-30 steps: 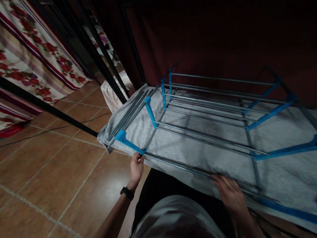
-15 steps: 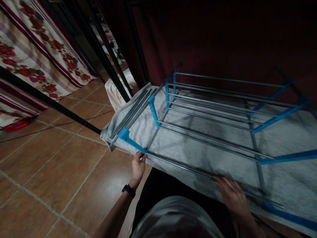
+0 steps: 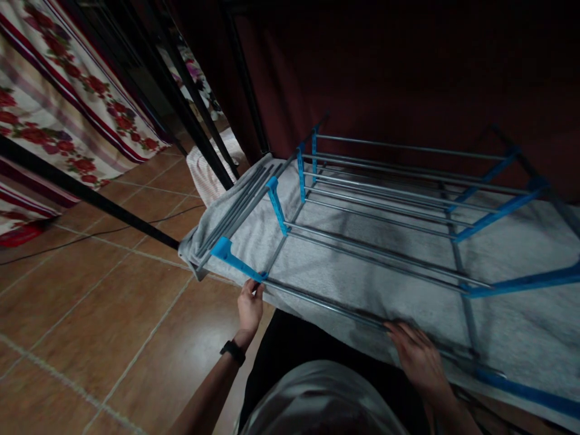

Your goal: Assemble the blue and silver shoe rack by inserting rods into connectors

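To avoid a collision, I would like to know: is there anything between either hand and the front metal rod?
Nothing visible: the right hand touches the front metal rod; the left hand is at its joint with a blue bracket.

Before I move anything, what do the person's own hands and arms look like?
The left hand and the right hand are both bare, with no glove, and no sleeve shows. A slim black wristband, perhaps a watch, circles the left wrist; none shows on the right.
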Tool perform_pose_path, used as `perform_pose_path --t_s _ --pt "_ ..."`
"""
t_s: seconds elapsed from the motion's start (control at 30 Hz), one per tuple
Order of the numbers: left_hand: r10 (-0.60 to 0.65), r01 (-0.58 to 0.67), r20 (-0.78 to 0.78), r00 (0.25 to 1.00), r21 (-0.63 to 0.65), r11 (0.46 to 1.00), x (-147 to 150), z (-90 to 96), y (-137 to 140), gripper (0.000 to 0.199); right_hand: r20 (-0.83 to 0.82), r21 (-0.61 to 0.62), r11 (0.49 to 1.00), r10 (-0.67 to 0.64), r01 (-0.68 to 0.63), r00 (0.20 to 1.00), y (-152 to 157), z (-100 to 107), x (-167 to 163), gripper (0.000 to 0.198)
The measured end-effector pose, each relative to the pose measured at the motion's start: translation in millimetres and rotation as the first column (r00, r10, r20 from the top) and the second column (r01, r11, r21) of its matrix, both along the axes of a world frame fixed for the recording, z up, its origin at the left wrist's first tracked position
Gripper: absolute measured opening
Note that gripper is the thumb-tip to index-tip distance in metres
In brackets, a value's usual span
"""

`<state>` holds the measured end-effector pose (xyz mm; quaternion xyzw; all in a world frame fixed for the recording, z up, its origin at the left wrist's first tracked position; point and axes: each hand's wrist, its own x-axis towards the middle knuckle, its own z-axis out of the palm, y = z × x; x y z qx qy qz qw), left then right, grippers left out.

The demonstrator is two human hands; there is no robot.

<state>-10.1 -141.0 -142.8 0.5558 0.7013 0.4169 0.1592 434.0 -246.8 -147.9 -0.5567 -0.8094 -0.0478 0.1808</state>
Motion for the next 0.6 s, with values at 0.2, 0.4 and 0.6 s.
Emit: perform_pose_path --t_s 0.2,0.4,0.6 --pt "0.005 -0.005 -0.019 1.0 0.0 1.0 -2.6 -2.5 0.3 0.027 -0.032 -0.052 0.998 -0.028 0.026 0.999 2.1 2.7 -7.3 0.035" --pt "-0.063 0.064 0.12 0.991 -0.007 0.998 -4.8 -4.4 0.4 0.03 -0.077 -0.053 0.997 -0.062 0.058 0.995 4.0 4.3 -12.2 0.037" --pt "0.126 -0.119 -0.034 0.991 0.151 0.981 13.3 8.6 -31.7 0.043 -0.124 -0.103 0.994 -0.06 0.048 0.99 3.7 14.3 -21.6 0.032"
